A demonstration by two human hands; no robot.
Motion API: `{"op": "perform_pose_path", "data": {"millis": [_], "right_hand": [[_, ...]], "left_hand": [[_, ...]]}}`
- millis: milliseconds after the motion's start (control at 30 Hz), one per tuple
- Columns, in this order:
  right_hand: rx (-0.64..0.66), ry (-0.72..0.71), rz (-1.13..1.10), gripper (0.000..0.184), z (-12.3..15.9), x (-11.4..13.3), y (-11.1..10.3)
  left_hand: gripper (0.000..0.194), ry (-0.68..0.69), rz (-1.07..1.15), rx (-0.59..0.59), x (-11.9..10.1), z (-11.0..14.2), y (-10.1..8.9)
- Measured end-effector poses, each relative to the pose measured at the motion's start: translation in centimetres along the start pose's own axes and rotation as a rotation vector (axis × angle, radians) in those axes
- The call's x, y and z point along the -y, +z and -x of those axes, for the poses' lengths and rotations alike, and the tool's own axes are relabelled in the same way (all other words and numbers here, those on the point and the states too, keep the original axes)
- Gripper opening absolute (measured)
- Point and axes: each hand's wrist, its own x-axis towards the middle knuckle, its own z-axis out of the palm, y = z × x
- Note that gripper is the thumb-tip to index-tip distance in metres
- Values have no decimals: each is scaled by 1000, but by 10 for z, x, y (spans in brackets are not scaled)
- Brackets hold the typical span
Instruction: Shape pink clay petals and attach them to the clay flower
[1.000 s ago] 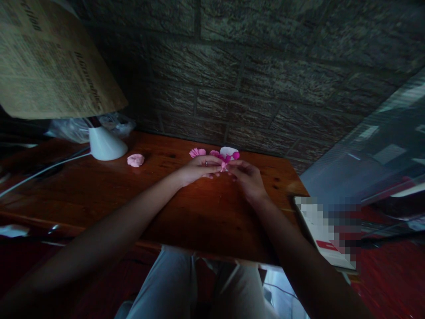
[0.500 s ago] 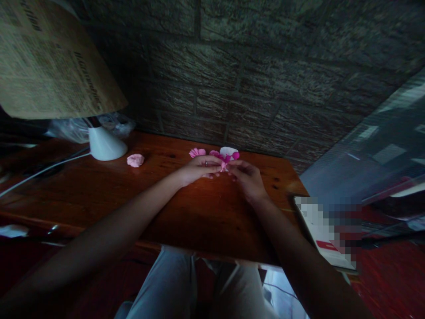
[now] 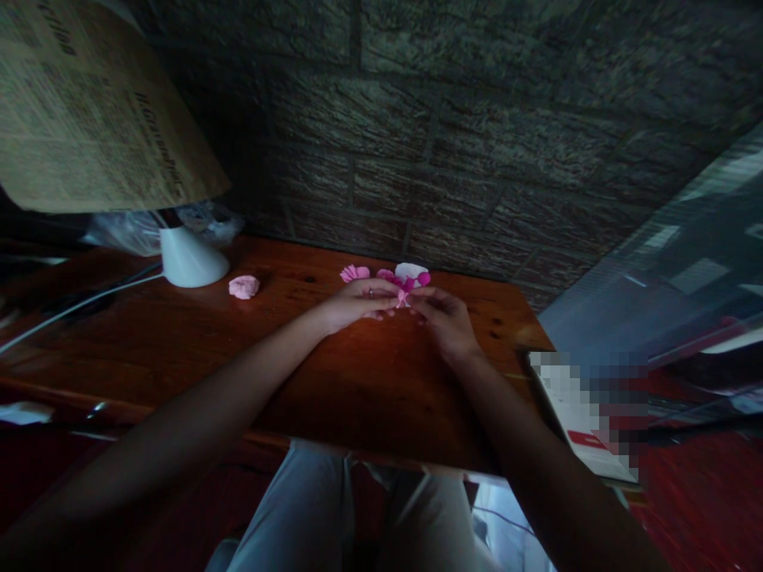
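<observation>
Between my two hands, above the wooden table, is a small pink petal-like piece (image 3: pixel 402 298). My left hand (image 3: pixel 361 304) pinches it from the left, and a ring shows on one finger. From the right, the fingertips of my right hand (image 3: pixel 442 314) close on the same piece. Just behind the hands lie pink petal shapes (image 3: pixel 354 273), darker magenta ones (image 3: pixel 423 279) and a white rounded piece (image 3: pixel 411 270), partly hidden by my fingers. Whether the petals are paper or cloth I cannot tell.
A crumpled pale pink piece (image 3: pixel 244 287) lies to the left, beside the white base (image 3: pixel 194 258) of a lamp with a printed shade (image 3: pixel 101 119). Clear plastic wrapping (image 3: pixel 128 233) sits behind the lamp. A stone-block wall (image 3: pixel 381 151) borders the table (image 3: pixel 369 389) at the back.
The pink piece between my fingertips has shifted very slightly. Both hands stay in nearly the same place.
</observation>
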Motion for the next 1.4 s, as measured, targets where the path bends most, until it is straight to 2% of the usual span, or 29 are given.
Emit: {"op": "perform_pose_path", "data": {"millis": [1400], "right_hand": [[-18, 15, -18, 36, 0, 1, 1]], "left_hand": [[31, 2, -12, -2, 1, -1, -1]]}}
